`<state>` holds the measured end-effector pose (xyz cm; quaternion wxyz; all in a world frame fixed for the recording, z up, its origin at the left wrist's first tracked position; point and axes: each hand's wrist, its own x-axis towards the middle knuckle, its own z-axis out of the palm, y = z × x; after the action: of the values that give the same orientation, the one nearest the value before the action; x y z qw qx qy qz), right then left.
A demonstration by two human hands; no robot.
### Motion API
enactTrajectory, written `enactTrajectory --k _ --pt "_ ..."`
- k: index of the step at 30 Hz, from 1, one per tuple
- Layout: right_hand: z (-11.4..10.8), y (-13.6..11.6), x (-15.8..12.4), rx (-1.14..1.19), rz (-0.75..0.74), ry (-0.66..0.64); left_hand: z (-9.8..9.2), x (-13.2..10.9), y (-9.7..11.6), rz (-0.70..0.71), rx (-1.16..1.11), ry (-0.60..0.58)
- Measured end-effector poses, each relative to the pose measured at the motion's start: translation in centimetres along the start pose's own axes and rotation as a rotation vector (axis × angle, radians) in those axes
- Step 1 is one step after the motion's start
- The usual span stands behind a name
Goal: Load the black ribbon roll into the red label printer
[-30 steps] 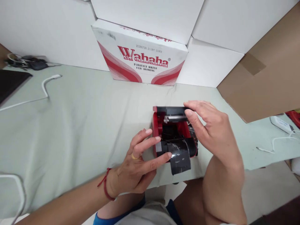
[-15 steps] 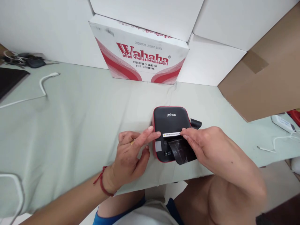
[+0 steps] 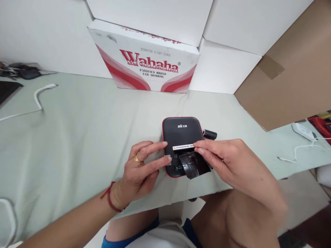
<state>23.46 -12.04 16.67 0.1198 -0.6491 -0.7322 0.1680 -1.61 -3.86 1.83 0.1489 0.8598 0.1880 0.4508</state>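
A black, flat box-shaped device [image 3: 183, 135] with rounded corners, a red edge and FEJE lettering lies on the cloth. Across its top runs a white warning label [image 3: 182, 147]. Below the label, a glossy dark strip of film [image 3: 194, 166] lies over the device's lower part. My left hand [image 3: 142, 168] has its fingers apart, fingertips at the device's left edge and by a small grey square [image 3: 168, 160]. At the label's right end, the thumb and index finger of my right hand [image 3: 224, 160] are pressed together; whatever is between them is hidden.
A small black cylinder [image 3: 210, 134] sits beside the device's right edge. Behind stands a white and red Wahaha carton [image 3: 155, 65] against white boxes. A brown cardboard box [image 3: 281, 86] is at the right. White cables [image 3: 38, 96] lie left and right, with keys [image 3: 26, 70] back left.
My left fingers have spread and shifted down, one fingertip now at the grey square. My right hand keeps its place at the label's end. The whole view has shifted slightly.
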Motion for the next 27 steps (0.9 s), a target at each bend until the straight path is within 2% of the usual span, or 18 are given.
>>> enactTrajectory --k 2,5,9,21,27 --pt "-0.3 -0.2 -0.5 0.011 -0.055 -0.031 0.0 0.0 0.0 -0.045 -0.027 0.039" --pt "-0.6 -0.4 -1.0 -0.009 -0.104 -0.145 0.4 0.0 -0.1 -0.114 -0.129 0.052" --pt "-0.7 -0.5 -1.0 -0.026 -0.074 -0.224 0.8 0.2 -0.4 -0.17 -0.23 0.045" --pt "0.2 -1.0 0.7 -0.08 -0.068 -0.173 1.0 0.1 -0.2 -0.125 -0.208 0.028" --pt "2.1 0.0 4.6 -0.096 0.051 -0.091 0.7 -0.5 -0.1 -0.099 -0.092 0.056"
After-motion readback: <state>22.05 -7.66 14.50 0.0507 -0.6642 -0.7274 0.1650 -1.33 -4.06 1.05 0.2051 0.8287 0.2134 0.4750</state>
